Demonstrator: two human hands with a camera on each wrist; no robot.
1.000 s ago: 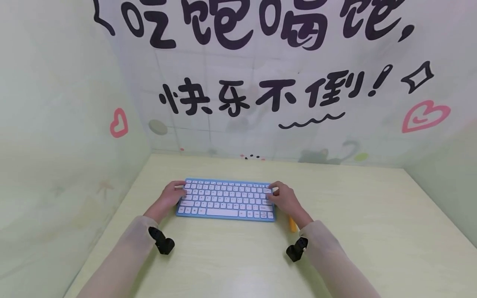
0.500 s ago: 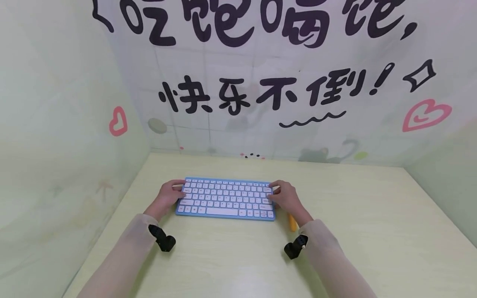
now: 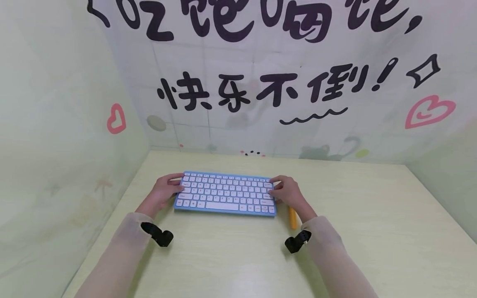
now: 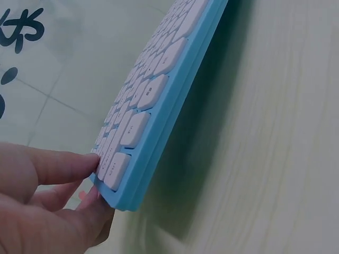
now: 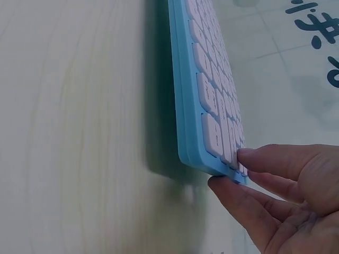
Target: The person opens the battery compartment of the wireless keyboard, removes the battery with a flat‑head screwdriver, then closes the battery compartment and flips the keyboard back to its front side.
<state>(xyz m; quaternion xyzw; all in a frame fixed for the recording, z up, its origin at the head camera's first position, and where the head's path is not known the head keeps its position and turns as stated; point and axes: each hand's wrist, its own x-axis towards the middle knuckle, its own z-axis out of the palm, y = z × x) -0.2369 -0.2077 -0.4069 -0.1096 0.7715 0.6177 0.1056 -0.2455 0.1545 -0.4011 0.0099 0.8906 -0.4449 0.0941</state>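
A blue keyboard (image 3: 223, 209) with white keys is held just above the table, its shadow showing below it in both wrist views. My left hand (image 3: 162, 191) pinches its left edge, thumb over the keys and other fingers at the side and underneath. At the opposite end, my right hand (image 3: 290, 192) pinches the right edge the same way. In the left wrist view the keyboard (image 4: 153, 143) slants away from the fingers. The right wrist view shows the blue rim (image 5: 188, 116) apart from the table surface. The underside is hidden.
An orange stick-like object (image 3: 292, 218) lies on the table beside my right wrist, its far end covered by the hand. The pale wooden table (image 3: 231, 256) meets a printed back wall (image 3: 238, 136) and a side wall (image 3: 67, 165) on the left.
The keyboard has risen slightly off the table between both hands, which keep their pinch. It sits a little higher in view, and more of the orange object shows.
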